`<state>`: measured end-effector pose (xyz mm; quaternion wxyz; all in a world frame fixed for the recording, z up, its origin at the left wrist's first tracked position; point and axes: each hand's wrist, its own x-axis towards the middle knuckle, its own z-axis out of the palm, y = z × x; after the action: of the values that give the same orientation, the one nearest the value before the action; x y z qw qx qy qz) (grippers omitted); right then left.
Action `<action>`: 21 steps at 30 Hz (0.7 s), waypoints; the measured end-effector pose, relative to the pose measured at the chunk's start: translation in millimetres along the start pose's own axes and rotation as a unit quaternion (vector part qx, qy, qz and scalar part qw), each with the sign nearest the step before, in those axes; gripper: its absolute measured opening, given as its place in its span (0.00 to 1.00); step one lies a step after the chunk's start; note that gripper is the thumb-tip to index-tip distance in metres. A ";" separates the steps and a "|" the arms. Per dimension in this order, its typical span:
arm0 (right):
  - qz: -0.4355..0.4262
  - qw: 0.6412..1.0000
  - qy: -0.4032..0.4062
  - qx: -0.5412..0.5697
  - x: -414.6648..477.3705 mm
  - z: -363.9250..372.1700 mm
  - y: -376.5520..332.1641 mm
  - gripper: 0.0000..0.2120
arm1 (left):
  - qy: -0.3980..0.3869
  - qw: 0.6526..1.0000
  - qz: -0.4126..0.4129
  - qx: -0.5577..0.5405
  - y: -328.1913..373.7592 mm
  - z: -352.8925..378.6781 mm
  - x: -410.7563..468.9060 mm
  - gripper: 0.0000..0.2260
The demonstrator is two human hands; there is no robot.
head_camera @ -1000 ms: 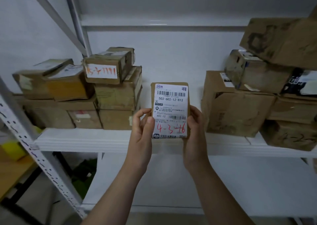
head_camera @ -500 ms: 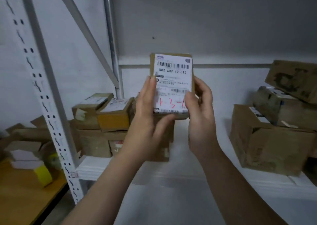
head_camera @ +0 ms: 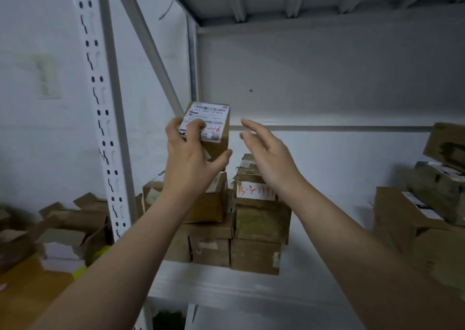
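Ahead of you a white metal shelf board (head_camera: 226,287) carries a stack of brown cardboard boxes (head_camera: 256,229). One box near the top wears a white label with red handwriting (head_camera: 255,191). Well apart to your right sits another pile of brown cardboard boxes (head_camera: 397,219). A white perforated steel upright (head_camera: 100,103) stands at your left. Beyond it, open brown cartons (head_camera: 75,216) rest on a yellow-brown wooden surface (head_camera: 30,292).

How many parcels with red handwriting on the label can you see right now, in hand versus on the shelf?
In hand: 1, the small labelled parcel, gripped by the left hand
On the shelf: 1, the cardboard box near the top of the left stack
Total: 2
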<state>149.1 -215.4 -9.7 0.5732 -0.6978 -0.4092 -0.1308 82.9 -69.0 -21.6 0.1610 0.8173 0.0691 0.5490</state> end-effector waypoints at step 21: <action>-0.011 0.974 -0.023 -0.226 -6.0 4.2 81.6 0.20 | -0.101 0.992 -0.023 0.073 -39.3 34.9 -15.8 0.18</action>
<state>203.0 -214.8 -71.4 0.3898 -0.8076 -0.3896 -0.2098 111.4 -43.3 -60.8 0.1202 0.8764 0.1111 0.4529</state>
